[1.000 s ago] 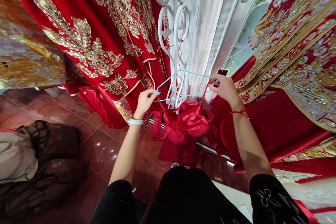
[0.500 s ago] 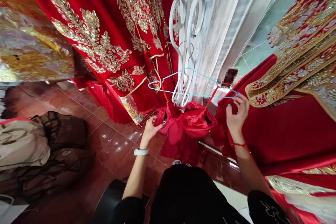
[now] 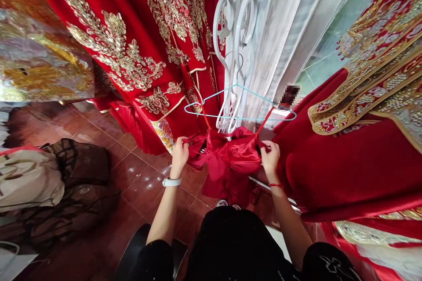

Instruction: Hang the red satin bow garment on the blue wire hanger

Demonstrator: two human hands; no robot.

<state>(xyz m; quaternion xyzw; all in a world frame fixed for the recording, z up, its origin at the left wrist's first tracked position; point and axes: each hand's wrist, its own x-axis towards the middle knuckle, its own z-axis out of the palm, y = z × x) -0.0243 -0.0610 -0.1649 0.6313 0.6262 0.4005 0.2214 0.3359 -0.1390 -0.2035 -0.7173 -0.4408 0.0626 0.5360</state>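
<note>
A red satin garment [image 3: 231, 162] hangs at the middle of my view, by two thin straps [image 3: 205, 114] from one light-blue hanger [image 3: 237, 84], in front of white scrolled metalwork [image 3: 216, 26]. I have both hands on it: the left hand [image 3: 180, 154] pinches its left edge, fingers closed on the cloth, and the right hand [image 3: 271, 156] pinches the right edge the same way. A white wristband [image 3: 172, 182] circles the left wrist, a red cord [image 3: 276, 185] the right.

Around it the space is tight. A red robe with gold embroidery [image 3: 121, 52] crowds the left, a beaded red-and-gold one [image 3: 369, 83] the right, and a blurred patch [image 3: 290, 95] sits near the hanger's right end. White draped fabric [image 3: 263, 44] falls behind. On the tiled floor [image 3: 132, 197], well off to the left, I see a beige bag [image 3: 29, 175] against dark brown bags [image 3: 81, 162]; I can't count these surely. The beige one carries a dark mark I cannot read. Two shoe tips [image 3: 222, 203] show below the garment.
</note>
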